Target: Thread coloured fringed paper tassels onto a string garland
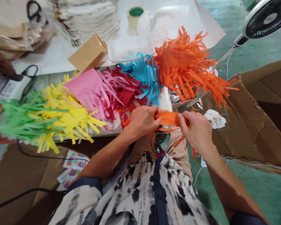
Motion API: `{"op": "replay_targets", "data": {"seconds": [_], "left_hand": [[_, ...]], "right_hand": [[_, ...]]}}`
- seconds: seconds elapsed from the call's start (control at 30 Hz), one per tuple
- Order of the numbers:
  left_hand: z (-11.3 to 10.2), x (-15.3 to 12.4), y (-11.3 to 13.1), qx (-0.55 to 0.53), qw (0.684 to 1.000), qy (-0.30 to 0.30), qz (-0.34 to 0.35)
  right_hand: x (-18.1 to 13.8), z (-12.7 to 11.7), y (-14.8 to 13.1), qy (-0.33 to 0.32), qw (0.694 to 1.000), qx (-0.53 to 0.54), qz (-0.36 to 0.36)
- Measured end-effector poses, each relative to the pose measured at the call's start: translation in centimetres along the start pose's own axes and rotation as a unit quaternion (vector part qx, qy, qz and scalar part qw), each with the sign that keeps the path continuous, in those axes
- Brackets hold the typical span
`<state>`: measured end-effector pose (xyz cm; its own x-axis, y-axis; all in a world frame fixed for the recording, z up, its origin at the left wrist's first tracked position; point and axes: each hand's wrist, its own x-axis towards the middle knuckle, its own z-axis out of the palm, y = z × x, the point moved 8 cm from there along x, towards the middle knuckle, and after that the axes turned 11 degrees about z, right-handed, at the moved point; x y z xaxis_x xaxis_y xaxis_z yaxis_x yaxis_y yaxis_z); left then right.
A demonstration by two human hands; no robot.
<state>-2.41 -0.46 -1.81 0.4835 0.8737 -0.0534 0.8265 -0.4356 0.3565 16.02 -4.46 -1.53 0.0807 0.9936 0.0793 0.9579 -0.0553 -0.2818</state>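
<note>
We pinch one end of the orange strip (169, 118) in our left hand (144, 119) and the other in our right hand (198, 128); it stretches between them, above our lap at the worktop's (55, 59) near edge; pulling unevenly could tear it, as it looks thin; its loose fringe might snag on the red fringe (128, 90) near our left hand and tangle.

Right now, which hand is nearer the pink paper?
Left. The left hand is right of the pink paper, toward the body; the right hand is farther right, across the orange strip both hands pinch.
</note>
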Motion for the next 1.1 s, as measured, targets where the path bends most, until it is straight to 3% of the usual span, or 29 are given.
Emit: {"op": "replay_targets", "data": {"seconds": [0.4,0.63,0.73,0.8,0.93,1.1], "left_hand": [[0.4,0.1,0.1,0.060,0.998,0.002,-0.006],[0.5,-0.3,0.9,0.108,0.993,0.040,0.017],[-0.3,-0.4,1.9,0.131,0.983,0.103,0.075],[-0.4,-0.5,2.8,0.119,0.972,0.125,0.159],[1.4,-1.1,4.2,0.062,0.939,0.037,0.337],[1.4,-1.6,4.0,0.069,0.936,0.020,0.346]], "right_hand": [[0.2,0.6,-0.2,0.016,0.998,-0.051,0.020],[0.4,0.8,-0.2,0.023,0.996,-0.077,0.028],[0.3,0.9,-0.4,0.024,0.995,-0.091,0.025],[0.4,1.1,-0.6,0.017,0.994,-0.099,0.028],[0.5,0.8,-0.3,0.019,0.995,-0.096,0.033],[-1.1,-2.3,0.6,0.107,0.991,-0.078,-0.012]]}}
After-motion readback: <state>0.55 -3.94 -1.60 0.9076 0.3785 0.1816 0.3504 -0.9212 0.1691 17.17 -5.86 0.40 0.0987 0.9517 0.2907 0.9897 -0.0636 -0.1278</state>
